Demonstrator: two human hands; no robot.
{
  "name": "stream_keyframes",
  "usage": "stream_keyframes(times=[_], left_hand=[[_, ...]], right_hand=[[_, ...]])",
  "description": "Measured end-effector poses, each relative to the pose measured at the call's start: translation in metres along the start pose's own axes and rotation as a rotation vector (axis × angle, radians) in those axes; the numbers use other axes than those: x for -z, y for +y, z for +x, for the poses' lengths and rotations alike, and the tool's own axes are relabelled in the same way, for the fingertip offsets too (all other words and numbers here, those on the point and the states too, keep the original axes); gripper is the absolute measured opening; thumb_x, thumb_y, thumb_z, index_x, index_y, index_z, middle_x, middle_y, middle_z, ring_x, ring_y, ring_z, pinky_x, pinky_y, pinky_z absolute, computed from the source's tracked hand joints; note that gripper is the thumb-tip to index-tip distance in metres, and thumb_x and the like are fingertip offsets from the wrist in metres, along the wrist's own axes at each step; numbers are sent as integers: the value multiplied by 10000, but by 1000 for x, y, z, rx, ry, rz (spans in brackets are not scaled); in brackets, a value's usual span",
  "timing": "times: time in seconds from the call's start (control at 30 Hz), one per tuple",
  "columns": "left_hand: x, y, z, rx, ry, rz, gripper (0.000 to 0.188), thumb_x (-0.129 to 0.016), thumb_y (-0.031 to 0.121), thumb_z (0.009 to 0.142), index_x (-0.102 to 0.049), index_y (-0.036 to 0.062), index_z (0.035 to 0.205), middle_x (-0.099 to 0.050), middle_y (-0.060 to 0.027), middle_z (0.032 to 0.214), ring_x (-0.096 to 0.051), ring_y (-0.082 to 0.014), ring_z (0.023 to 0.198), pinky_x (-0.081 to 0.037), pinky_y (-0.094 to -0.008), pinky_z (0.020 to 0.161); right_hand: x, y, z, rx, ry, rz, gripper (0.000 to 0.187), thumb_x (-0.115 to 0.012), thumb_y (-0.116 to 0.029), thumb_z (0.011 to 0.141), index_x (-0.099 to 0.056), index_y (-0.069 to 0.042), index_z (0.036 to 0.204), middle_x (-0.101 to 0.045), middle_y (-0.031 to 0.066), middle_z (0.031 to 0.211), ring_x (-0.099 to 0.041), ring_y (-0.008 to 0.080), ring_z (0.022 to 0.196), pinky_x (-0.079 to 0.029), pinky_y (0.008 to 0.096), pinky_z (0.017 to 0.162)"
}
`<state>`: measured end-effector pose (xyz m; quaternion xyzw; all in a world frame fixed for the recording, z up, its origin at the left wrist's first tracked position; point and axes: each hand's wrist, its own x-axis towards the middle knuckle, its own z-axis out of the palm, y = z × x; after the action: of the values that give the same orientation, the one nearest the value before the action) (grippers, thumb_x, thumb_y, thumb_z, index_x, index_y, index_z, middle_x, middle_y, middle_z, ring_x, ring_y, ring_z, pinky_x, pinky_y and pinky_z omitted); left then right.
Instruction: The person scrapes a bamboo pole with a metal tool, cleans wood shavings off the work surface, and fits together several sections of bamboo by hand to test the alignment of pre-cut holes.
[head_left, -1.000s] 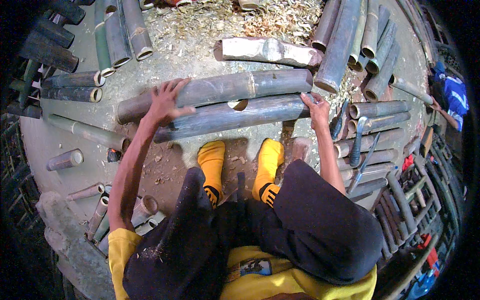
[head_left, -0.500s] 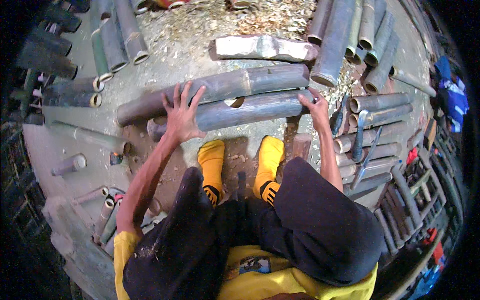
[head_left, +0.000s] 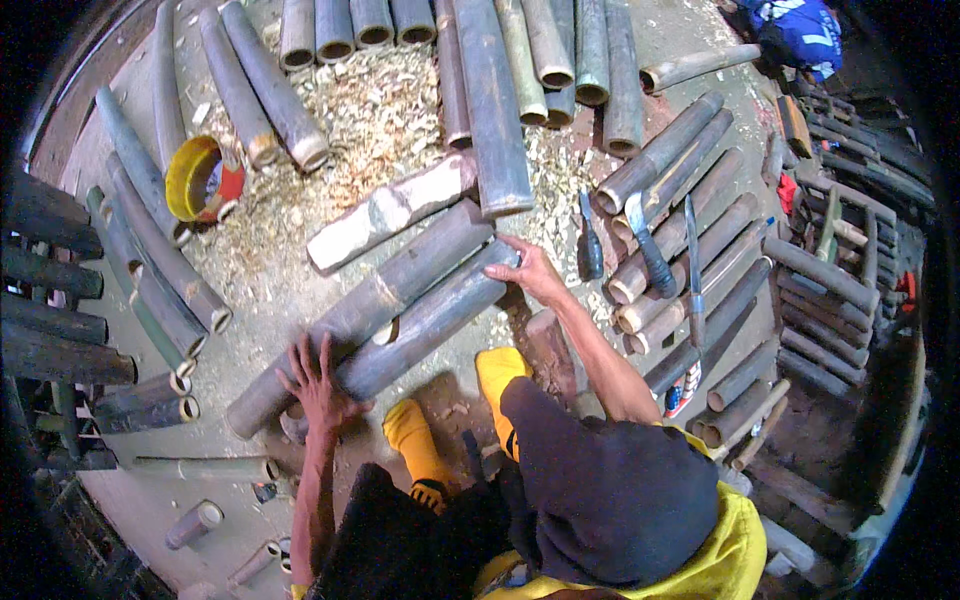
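Two dark bamboo tubes lie side by side on the ground before me, slanting up to the right. The near bamboo tube [head_left: 440,322] has a notch cut in its upper side. My right hand [head_left: 530,272] grips its right end, thumb on top and fingers round the rim. Toward the left ends, my left hand [head_left: 322,388] is open, fingers spread over the far bamboo tube [head_left: 405,268] and the heel of the hand by the near one. It partly hides the near tube's left end. Just beyond lies a split, pale-faced wooden block [head_left: 390,212].
Wood shavings [head_left: 375,110] cover the ground ahead. More bamboo tubes [head_left: 500,130] lie at the far side and both sides. A chisel [head_left: 590,240], a curved-handled blade [head_left: 650,250] and a long knife [head_left: 694,270] rest at right. A yellow-and-red ring-shaped container [head_left: 200,180] stands far left.
The view has turned, so the tubes now slant. My left hand has shifted along the tubes toward their left ends. My right hand still holds the near tube's right end.
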<state>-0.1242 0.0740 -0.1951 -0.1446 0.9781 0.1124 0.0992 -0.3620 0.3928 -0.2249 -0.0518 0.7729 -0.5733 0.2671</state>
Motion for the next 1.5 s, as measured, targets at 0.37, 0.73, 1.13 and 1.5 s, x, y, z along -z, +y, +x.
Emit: stream_keyframes(times=[0.37,0.73,1.13,1.5], left_hand=[[3,-6,-3,-28,0,27,1344,-811,486,265,-197,183,1422,-155,-171,1463,-110,-389,1350,-8,-657,1011],[-5,-13,-2,-44,77,83,1299,-815,417,268,-226,214,1408,-207,-158,1431,-175,-395,1320,-55,-655,1014],[7,-10,-1,-58,42,-65,1283,-790,488,281,-235,204,1403,-202,-177,1424,-151,-390,1331,-23,-659,1011],[5,-11,0,-42,17,-43,1329,-826,466,219,-256,206,1391,-209,-146,1424,-124,-382,1338,-24,-638,1027]], right_hand=[[-4,-16,4,-131,-6,104,749,-842,-252,591,-514,58,1188,-601,165,1099,-576,220,980,-437,316,883],[-3,-12,5,-85,-30,-63,771,-840,-277,587,-500,35,1204,-579,167,1122,-555,231,1010,-418,314,891],[-10,-21,-1,-77,25,-71,712,-821,-278,617,-525,55,1173,-584,179,1105,-550,239,1015,-403,328,914],[-2,-25,9,-135,-84,-21,713,-810,-283,634,-493,21,1195,-579,174,1106,-552,262,1008,-431,352,885]])
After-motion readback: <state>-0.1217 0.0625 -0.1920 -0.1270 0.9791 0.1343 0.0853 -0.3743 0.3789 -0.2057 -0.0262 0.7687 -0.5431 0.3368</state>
